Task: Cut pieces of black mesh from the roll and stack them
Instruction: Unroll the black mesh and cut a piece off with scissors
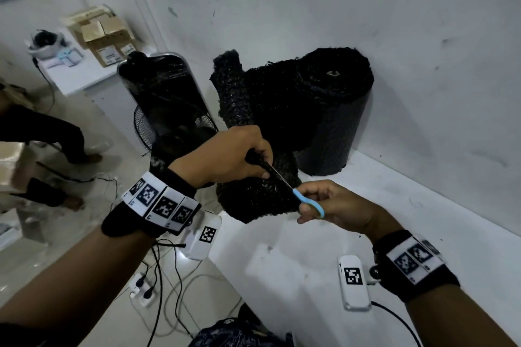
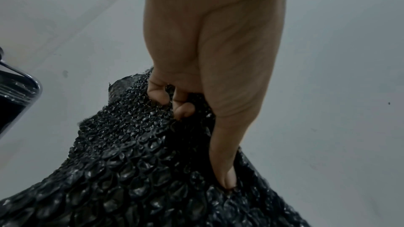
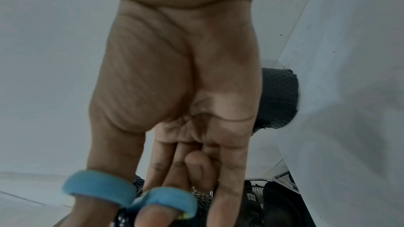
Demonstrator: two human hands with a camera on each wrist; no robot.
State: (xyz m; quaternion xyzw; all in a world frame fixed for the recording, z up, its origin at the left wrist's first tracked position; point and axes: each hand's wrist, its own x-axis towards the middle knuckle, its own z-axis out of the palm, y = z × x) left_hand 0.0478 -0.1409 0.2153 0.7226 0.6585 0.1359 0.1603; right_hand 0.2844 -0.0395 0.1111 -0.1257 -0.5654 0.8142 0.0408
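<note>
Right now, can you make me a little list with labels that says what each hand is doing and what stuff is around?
left hand: grips the loose end of the black mesh, held up off the table
right hand: holds the blue-handled scissors, thumb and a finger through the loops
scissor blades: reach into the mesh near the left hand
mesh roll: stands upright on the white table, against the wall
beside the roll: a black fan
far corner: cardboard boxes

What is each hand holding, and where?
Left hand grips the black mesh at its bunched upper edge; right hand holds the scissors by their blue handle loops.
</note>
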